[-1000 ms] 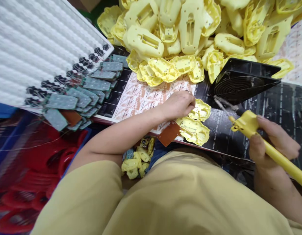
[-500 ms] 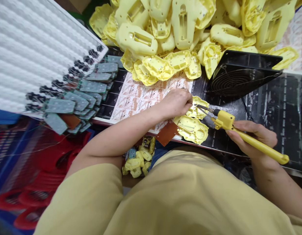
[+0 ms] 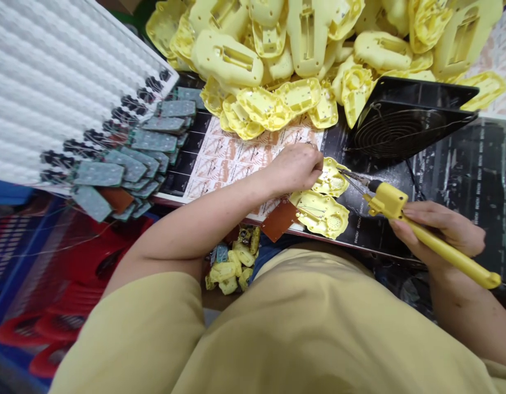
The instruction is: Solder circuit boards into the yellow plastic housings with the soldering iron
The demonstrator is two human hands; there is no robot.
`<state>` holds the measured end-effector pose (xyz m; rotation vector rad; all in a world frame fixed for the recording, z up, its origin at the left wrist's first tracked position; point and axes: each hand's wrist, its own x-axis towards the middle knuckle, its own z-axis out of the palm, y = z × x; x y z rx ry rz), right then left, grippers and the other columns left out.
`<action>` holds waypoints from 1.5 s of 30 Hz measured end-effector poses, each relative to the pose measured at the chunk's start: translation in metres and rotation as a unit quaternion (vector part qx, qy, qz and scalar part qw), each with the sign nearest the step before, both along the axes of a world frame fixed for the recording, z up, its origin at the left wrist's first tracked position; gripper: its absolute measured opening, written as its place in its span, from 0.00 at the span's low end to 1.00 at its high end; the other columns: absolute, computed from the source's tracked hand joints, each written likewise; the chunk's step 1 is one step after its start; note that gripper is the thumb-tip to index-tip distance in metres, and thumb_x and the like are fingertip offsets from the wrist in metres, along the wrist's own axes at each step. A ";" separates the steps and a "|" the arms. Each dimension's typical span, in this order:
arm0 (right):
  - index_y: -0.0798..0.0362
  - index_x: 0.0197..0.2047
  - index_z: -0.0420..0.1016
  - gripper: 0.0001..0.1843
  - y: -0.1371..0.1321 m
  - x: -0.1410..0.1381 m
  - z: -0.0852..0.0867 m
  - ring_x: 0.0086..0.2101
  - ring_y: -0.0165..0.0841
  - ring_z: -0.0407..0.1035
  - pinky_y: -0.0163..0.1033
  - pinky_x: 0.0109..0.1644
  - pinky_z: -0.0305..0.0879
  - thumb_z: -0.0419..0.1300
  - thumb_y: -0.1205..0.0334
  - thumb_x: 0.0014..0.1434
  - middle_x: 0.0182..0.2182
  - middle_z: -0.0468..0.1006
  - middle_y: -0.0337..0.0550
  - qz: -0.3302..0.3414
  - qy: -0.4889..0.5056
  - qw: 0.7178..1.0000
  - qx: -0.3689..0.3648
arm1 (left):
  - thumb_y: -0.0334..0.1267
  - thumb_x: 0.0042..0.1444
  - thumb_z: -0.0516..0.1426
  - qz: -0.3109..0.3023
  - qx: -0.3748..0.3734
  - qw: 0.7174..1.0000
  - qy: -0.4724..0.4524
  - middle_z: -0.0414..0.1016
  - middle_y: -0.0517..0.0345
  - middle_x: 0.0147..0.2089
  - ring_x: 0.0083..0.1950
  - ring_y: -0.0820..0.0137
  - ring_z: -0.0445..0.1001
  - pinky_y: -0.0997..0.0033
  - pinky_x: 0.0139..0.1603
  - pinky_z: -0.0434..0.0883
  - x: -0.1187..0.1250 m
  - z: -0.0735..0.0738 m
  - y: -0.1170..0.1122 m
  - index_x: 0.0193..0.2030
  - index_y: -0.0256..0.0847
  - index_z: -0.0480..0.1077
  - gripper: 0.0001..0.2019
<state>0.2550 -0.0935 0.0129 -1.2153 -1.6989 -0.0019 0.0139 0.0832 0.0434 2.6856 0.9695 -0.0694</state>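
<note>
Thumb and fingers of the right hand are closed around the handle of a yellow soldering iron, palm to the side, wrist low. Compared with half a second ago, the iron has drawn slightly rightward, its tip now by the right rim of the far yellow shell. Small white lettering repeats on the black worktop; it seems to begin "BEN", the rest too blurred. The near yellow shell lies just beside, next to a brown board. Beyond, the left hand stays at the far shell's left edge, knuckles up, fingers curled together; whether they grip anything cannot be told. Print on the patterned sheet is illegible. A black fan stands tilted farther back, before piled yellow shells.
</note>
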 end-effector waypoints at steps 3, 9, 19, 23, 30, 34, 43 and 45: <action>0.43 0.50 0.82 0.21 -0.005 -0.002 -0.004 0.29 0.38 0.82 0.40 0.28 0.80 0.76 0.67 0.54 0.35 0.87 0.37 -0.037 0.004 0.999 0.002 | 0.32 0.57 0.53 0.001 0.005 1.000 -0.006 0.83 0.48 0.41 0.46 0.57 0.80 0.58 0.52 0.75 -0.001 -0.002 0.000 0.43 0.37 0.82 0.16; 0.39 0.57 0.80 0.25 -0.011 -0.006 -0.009 0.34 0.41 0.84 0.45 0.33 0.84 0.76 0.61 0.56 0.41 0.87 0.37 -0.050 -0.009 0.997 -0.061 | 0.32 0.58 0.53 -0.001 0.005 0.999 -0.032 0.82 0.49 0.39 0.45 0.59 0.79 0.59 0.52 0.75 -0.003 -0.005 0.000 0.41 0.37 0.82 0.15; 0.43 0.35 0.81 0.08 0.013 -0.003 -0.009 0.29 0.36 0.82 0.37 0.27 0.78 0.75 0.60 0.57 0.31 0.86 0.33 0.042 -0.031 0.998 -0.023 | 0.32 0.60 0.54 0.018 0.001 1.000 0.025 0.83 0.45 0.44 0.50 0.55 0.81 0.54 0.57 0.75 0.003 0.004 -0.003 0.47 0.35 0.83 0.16; 0.43 0.36 0.82 0.04 0.005 0.006 -0.005 0.29 0.39 0.81 0.42 0.25 0.76 0.72 0.58 0.60 0.31 0.86 0.37 -0.008 -0.031 0.999 -0.034 | 0.32 0.59 0.54 0.012 0.007 1.000 0.028 0.83 0.46 0.42 0.49 0.56 0.81 0.55 0.56 0.76 0.003 0.003 -0.002 0.46 0.36 0.83 0.16; 0.39 0.48 0.83 0.15 -0.007 0.002 -0.006 0.32 0.40 0.83 0.43 0.31 0.81 0.75 0.59 0.57 0.36 0.87 0.34 -0.042 0.012 0.998 -0.050 | 0.33 0.59 0.54 0.006 0.030 1.000 0.008 0.83 0.46 0.41 0.46 0.57 0.81 0.57 0.52 0.76 0.000 -0.001 -0.002 0.43 0.36 0.83 0.15; 0.38 0.61 0.77 0.28 -0.012 -0.003 -0.009 0.35 0.40 0.84 0.44 0.36 0.84 0.74 0.55 0.58 0.42 0.87 0.36 -0.087 0.009 0.993 -0.074 | 0.34 0.63 0.53 0.003 0.053 0.999 -0.007 0.85 0.45 0.43 0.46 0.55 0.81 0.55 0.50 0.76 -0.003 0.000 -0.008 0.42 0.37 0.84 0.16; 0.44 0.48 0.84 0.17 -0.020 -0.011 -0.003 0.28 0.36 0.81 0.38 0.25 0.76 0.76 0.62 0.55 0.34 0.87 0.38 -0.101 0.025 0.995 0.009 | 0.36 0.65 0.58 0.091 -0.121 0.972 -0.182 0.86 0.51 0.47 0.48 0.65 0.82 0.64 0.55 0.76 -0.018 -0.007 -0.001 0.50 0.40 0.83 0.13; 0.42 0.57 0.81 0.25 -0.021 -0.010 -0.006 0.29 0.36 0.82 0.37 0.24 0.74 0.76 0.61 0.56 0.39 0.87 0.38 -0.107 0.035 0.994 -0.005 | 0.37 0.64 0.60 0.079 -0.149 0.972 -0.164 0.87 0.52 0.46 0.48 0.65 0.83 0.64 0.56 0.75 -0.018 -0.005 0.001 0.48 0.40 0.84 0.12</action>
